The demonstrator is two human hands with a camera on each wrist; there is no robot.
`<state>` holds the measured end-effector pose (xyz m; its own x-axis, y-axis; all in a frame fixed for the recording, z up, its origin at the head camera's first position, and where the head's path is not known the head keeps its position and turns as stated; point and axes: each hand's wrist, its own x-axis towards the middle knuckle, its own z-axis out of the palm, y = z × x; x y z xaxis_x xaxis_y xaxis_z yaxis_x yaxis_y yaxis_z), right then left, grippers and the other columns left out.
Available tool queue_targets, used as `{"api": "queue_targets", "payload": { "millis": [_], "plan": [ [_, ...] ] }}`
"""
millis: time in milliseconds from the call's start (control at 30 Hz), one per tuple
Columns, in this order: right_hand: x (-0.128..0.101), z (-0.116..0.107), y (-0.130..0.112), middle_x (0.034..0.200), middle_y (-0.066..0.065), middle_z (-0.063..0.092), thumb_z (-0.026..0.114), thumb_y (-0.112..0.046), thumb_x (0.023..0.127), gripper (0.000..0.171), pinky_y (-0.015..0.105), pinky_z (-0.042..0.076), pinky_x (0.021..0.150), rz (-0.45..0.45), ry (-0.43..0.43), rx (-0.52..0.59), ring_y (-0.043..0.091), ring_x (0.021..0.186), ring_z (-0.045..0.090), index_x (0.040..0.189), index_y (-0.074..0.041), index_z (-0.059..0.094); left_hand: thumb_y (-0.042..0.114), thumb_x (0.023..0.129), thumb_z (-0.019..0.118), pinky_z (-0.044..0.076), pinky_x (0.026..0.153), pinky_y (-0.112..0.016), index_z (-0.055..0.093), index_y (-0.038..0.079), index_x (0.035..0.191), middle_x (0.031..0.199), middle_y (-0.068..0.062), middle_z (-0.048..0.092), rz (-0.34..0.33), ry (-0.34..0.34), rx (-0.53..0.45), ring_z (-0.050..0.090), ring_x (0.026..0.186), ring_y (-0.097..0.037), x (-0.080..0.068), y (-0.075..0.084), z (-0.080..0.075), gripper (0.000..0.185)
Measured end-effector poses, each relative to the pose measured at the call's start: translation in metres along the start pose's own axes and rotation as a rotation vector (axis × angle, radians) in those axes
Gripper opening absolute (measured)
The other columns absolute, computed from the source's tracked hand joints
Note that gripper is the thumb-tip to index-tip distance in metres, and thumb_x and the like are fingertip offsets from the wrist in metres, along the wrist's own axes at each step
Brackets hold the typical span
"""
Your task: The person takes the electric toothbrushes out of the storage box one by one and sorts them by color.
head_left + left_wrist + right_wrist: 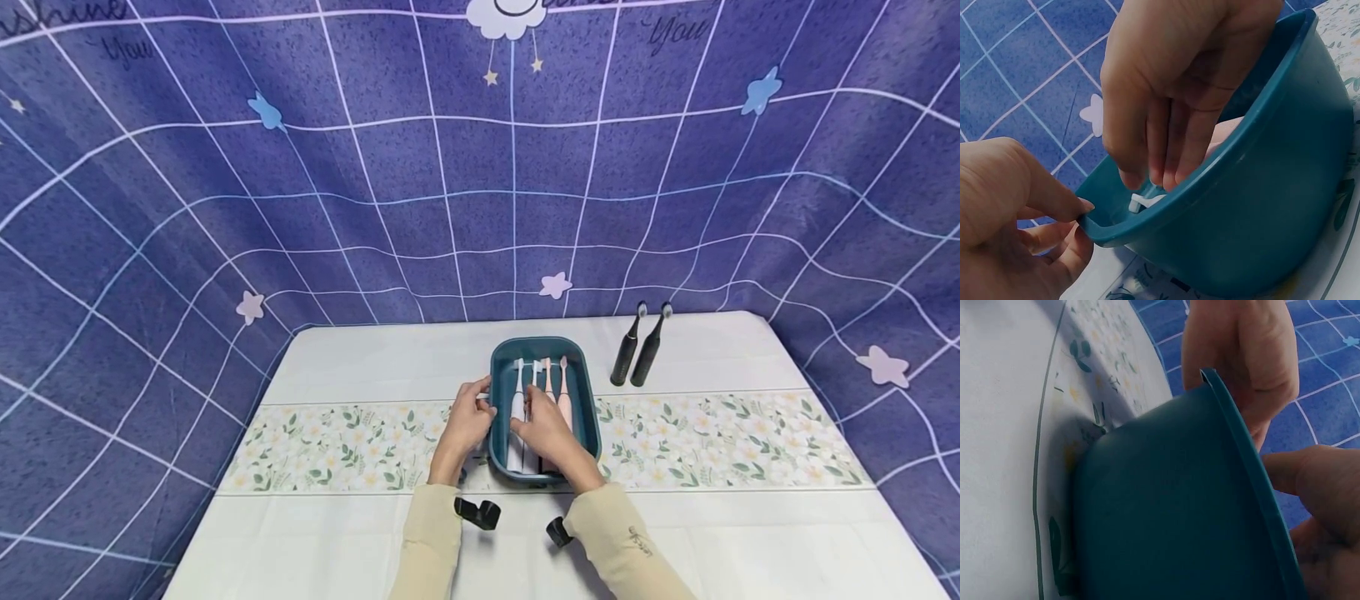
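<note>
Left hand (pixel 467 415) pinching rim of teal tub (pixel 585 400); right hand (pixel 542 427) reaching in, fingers loosely spread over toothbrushes (pixel 517 392). Risk judged: tub tipped sideways off counter (pixel 375 367) by uneven rim pull, brushes spilled.

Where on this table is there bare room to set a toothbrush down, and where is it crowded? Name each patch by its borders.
Free: the table left of the teal tub, out to the left edge; the right end beyond the two black toothbrushes; the near white strip outside both sleeves. Crowded: inside the tub, where the left hand grips the rim and the right hand reaches among the white and pink toothbrushes.
</note>
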<state>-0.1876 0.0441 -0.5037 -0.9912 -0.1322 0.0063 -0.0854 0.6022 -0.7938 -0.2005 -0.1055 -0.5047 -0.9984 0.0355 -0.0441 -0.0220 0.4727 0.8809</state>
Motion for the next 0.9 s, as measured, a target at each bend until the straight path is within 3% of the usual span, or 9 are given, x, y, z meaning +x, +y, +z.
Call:
{"api": "queue_targets", "payload": {
  "millis": [133, 367, 767, 900],
  "plan": [
    [0.001, 0.002, -0.003, 0.109, 0.020, 0.060, 0.067, -0.012, 0.085, 0.061, 0.041, 0.049, 0.081, 0.010, -0.032, -0.035, 0.026, 0.093, 0.058, 0.135, 0.012, 0.042, -0.002, 0.091, 0.053, 0.039, 0.074, -0.029, 0.045, 0.005, 0.142, 0.124, -0.014, 0.049, 0.001, 0.001, 0.000, 0.048, 0.085, -0.016, -0.001, 0.000, 0.000, 0.052],
    [0.006, 0.001, -0.011, 0.128, 0.029, 0.055, 0.067, -0.017, 0.086, 0.064, 0.048, 0.046, 0.094, 0.044, -0.086, -0.116, 0.039, 0.117, 0.054, 0.137, 0.012, 0.040, -0.006, 0.089, 0.052, 0.038, 0.069, -0.026, 0.045, 0.001, 0.141, 0.121, -0.016, 0.049, 0.024, -0.001, 0.003, 0.049, 0.082, -0.016, -0.001, 0.001, 0.000, 0.053],
    [0.015, 0.003, -0.021, 0.136, 0.029, 0.048, 0.066, -0.016, 0.089, 0.068, 0.040, 0.051, 0.080, 0.088, -0.165, -0.186, 0.033, 0.113, 0.057, 0.142, 0.013, 0.033, -0.006, 0.089, 0.052, 0.039, 0.070, -0.026, 0.045, 0.001, 0.141, 0.121, -0.015, 0.049, 0.013, 0.004, 0.018, 0.049, 0.083, -0.017, -0.002, 0.003, -0.001, 0.053],
    [0.020, 0.005, -0.021, 0.130, 0.030, 0.052, 0.066, -0.015, 0.088, 0.068, 0.038, 0.051, 0.076, 0.088, -0.177, -0.233, 0.032, 0.107, 0.059, 0.141, 0.013, 0.034, -0.006, 0.088, 0.051, 0.039, 0.072, -0.027, 0.046, 0.001, 0.140, 0.120, -0.015, 0.050, 0.015, 0.011, 0.026, 0.050, 0.084, -0.017, -0.001, 0.004, -0.001, 0.053]
  ]
}}
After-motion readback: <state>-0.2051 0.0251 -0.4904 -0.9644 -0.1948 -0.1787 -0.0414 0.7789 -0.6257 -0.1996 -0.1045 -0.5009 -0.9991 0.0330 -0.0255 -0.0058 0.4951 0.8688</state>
